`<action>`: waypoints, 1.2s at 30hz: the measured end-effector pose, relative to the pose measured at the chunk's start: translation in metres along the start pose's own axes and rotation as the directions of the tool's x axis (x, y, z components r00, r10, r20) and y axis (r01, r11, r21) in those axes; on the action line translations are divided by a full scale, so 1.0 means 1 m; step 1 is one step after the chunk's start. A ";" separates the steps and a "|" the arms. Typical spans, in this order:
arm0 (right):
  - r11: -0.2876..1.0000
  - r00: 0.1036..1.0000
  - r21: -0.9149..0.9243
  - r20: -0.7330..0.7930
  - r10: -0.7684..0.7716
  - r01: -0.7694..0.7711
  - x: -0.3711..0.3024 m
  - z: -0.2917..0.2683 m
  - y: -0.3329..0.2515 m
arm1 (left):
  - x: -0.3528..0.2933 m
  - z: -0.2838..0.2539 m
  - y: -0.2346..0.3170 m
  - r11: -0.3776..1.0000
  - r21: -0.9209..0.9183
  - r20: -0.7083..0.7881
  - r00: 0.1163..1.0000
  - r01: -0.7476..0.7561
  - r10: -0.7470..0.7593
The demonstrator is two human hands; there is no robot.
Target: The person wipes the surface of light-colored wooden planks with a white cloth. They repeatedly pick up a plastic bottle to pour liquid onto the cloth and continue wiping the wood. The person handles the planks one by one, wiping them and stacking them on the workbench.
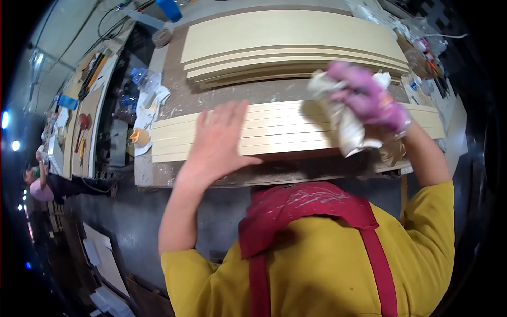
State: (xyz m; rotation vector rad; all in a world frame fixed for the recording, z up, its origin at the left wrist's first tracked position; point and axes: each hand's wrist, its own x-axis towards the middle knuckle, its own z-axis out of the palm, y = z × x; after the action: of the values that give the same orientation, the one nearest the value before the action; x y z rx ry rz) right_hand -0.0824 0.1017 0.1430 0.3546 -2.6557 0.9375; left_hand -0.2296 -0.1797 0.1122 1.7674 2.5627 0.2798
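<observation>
Left of centre, the left hand (pixel 219 138) is resting, fingers spread, on probably stiff boards (pixel 288 127), while right of centre the gloved right hand (pixel 367 98) is gripping a soft-looking cloth (pixel 344 126), best held by its bunched middle.

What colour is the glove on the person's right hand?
The glove is pinkish-purple, best seen in the head view, where it is slightly blurred.

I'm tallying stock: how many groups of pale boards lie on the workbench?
2: the wider stack on the far side, and the narrow strips nearer, under the spread left hand. Others may be hidden.
</observation>
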 end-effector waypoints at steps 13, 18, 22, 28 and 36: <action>0.913 0.913 0.035 -0.017 0.407 -0.407 -0.094 -0.026 0.039 | -0.107 0.000 -0.153 0.376 -0.919 -0.192 0.697 0.119 -0.691; 0.978 0.982 -0.131 0.082 0.171 -0.160 -0.061 -0.007 0.033 | -0.078 0.068 -0.143 -0.185 -0.963 -0.021 0.740 -0.195 -0.672; 0.974 0.952 -0.195 0.302 -0.049 0.112 0.027 0.032 -0.013 | -0.079 0.076 -0.146 -0.281 -0.921 0.025 0.680 -0.270 -0.733; 0.819 0.788 -0.006 0.275 -0.551 0.574 0.190 0.182 -0.067 | -0.072 0.073 -0.144 -0.361 -0.884 0.080 0.668 -0.295 -0.740; 0.863 0.735 0.072 0.493 -0.466 0.499 0.178 0.137 -0.058 | -0.080 0.078 -0.142 -0.331 -0.889 0.113 0.548 -0.316 -0.829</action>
State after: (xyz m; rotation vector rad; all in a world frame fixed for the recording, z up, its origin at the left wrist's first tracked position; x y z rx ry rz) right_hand -0.2552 -0.0532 0.1378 1.3671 -2.7711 0.6407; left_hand -0.3228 -0.2923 0.0065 -0.0853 1.3203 2.5078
